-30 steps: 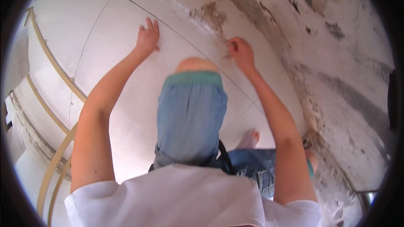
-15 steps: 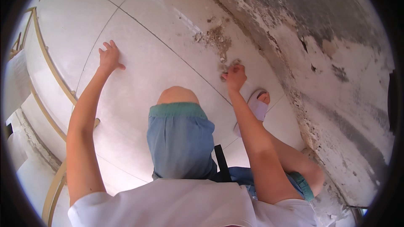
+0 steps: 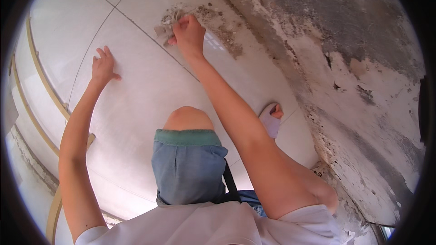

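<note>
My right hand (image 3: 190,37) is closed on a crumpled greyish cloth (image 3: 164,34) and presses it to the pale tiled floor (image 3: 131,100), close to a dark joint between tiles. Crumbled plaster and dirt (image 3: 222,27) lie against the cloth and spread toward the base of the wall. To the left, my left hand (image 3: 104,67) touches the floor with its fingers spread and nothing in it.
A stained, peeling wall (image 3: 336,68) rises along the right side. Below my right forearm is my foot in a light slipper (image 3: 269,122). Tan rails (image 3: 41,72) run down the left side, by a step-like edge.
My right hand has swept the cloth forward and to the left across the floor, and loose debris is now gathered beside it. My left hand stays spread on the floor.
</note>
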`<state>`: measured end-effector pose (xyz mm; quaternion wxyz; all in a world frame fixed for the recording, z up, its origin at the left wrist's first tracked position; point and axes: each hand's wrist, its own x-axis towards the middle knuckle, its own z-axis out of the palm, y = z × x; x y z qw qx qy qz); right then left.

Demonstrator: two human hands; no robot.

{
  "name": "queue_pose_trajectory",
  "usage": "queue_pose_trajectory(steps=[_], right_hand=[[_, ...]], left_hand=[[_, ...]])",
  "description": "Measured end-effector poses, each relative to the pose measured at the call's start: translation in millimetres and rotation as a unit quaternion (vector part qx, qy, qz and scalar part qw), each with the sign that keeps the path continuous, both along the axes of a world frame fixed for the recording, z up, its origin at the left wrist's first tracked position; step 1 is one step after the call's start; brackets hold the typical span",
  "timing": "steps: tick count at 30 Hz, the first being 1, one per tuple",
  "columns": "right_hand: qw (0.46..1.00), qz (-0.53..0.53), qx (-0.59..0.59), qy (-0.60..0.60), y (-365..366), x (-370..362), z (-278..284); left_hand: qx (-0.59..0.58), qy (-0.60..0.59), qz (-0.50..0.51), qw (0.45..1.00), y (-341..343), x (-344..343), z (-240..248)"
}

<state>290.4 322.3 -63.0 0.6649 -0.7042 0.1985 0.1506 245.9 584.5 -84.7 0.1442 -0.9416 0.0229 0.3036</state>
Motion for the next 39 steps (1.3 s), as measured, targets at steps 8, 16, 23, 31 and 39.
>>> queue_pose_trajectory(steps=[8,16,23,31,39], right_hand=[[0.962,-0.132,-0.235,0.033,-189.6,-123.7,-14.0],[0.880,-0.230,-0.416,-0.001,-240.6,-108.2,-90.9],[0.948,-0.050,-0.303,-0.089,-135.2,-47.2,-32.1],[0.937,-0.178,-0.287,0.092,-192.9,-133.4,-44.0],[0.968,-0.106,-0.225,0.019,-62.9,-20.8,-70.2]], left_hand=[[-0.017,0.001,0.031,0.999,-1.2,-2.2,-2.2],[-0.012,-0.010,0.020,1.000,1.3,-1.1,-4.3],[-0.012,-0.025,0.000,1.000,7.6,-4.5,-11.7],[-0.018,-0.034,0.008,0.999,12.8,-4.4,-17.9],[0.008,-0.012,0.032,0.999,2.9,-4.5,-3.5]])
